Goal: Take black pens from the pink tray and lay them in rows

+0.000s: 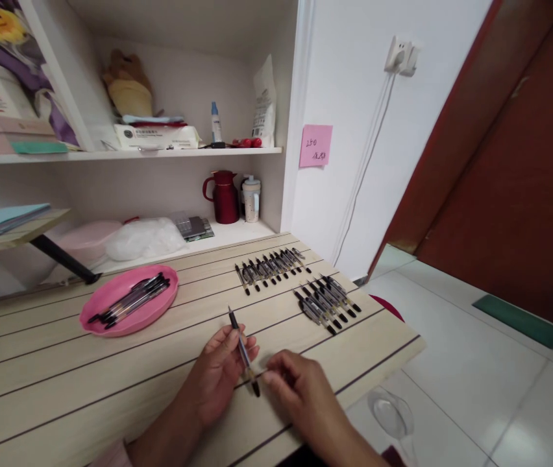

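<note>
A clear-barrelled pen [243, 350] with a black grip and a black lower end slants over the striped table. My left hand [222, 363] is closed on it, thumb and fingers pinching the barrel, with its thin tip pointing up and away. Close beside the pen's lower end is my right hand [300, 389], its fingers curled and thumb pressed towards them; what they hold, if anything, is hidden. Beyond the hands lie a far row of pens [271, 269] and a nearer group of similar pens [328, 301], laid side by side.
A pink oval tray [169, 305] holding several pens stands on the table [33, 383] at the left. Behind are white shelves with a red jug [225, 198], a cup [251, 200] and a plastic bag [145, 240]. The table's right edge drops to a tiled floor [476, 395].
</note>
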`<state>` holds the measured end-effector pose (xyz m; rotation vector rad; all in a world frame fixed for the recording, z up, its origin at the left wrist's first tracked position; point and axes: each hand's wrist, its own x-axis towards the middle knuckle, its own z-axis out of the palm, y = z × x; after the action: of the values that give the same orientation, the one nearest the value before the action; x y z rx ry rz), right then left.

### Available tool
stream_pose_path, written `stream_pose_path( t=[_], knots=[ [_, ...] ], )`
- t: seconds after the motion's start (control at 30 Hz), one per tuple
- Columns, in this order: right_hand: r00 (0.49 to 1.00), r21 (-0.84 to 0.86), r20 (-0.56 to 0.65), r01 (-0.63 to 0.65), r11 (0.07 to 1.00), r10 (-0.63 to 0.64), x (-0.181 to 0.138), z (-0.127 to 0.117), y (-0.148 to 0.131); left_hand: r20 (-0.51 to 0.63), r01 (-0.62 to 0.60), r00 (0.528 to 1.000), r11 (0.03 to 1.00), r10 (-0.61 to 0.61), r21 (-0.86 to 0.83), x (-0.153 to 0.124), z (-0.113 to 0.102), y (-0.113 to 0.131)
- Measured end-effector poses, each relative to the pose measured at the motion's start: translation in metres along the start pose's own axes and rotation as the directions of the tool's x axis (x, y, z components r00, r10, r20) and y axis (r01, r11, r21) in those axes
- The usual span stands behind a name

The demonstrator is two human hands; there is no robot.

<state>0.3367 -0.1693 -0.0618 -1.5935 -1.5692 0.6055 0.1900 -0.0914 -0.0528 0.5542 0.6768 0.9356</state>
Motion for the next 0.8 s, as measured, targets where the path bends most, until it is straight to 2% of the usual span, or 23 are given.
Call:
stream_pose_path(
  t=[0.07,0.17,0.3,0.47,0.6,0.8],
  knots=[
    [0.999,0.036,-0.007,0.042,0.998,-0.041,-0.002,0.014,-0.009,0.004,0.014,1.0,1.0,-0.014,0.016,0.0,-0.001,-0.001],
    [0.991,-0.056,-0.108,0.067,0.996,-0.073,-0.001,0.019,-0.009,0.053,0.008,0.999,0.998,-0.011,0.065,0.0,-0.001,0.001],
    [0.979,-0.302,-0.187,0.016,0.953,-0.076,0.003,0.001,0.007,0.065,0.018,0.997,0.983,-0.031,0.18,-0.001,-0.001,0.003],
    [0.966,-0.547,-0.244,-0.206,0.812,0.082,0.01,-0.03,0.037,0.019,0.028,0.999,0.961,-0.035,0.276,-0.002,0.001,0.002],
    [0.956,-0.608,-0.237,-0.283,0.742,0.17,0.018,-0.041,0.049,0.022,0.03,0.999,0.95,-0.038,0.311,-0.001,0.0,0.001],
    [0.958,-0.619,-0.243,-0.275,0.736,0.154,0.024,-0.044,0.048,0.032,0.036,0.998,0.942,-0.049,0.334,-0.001,0.001,0.003]
  ],
)
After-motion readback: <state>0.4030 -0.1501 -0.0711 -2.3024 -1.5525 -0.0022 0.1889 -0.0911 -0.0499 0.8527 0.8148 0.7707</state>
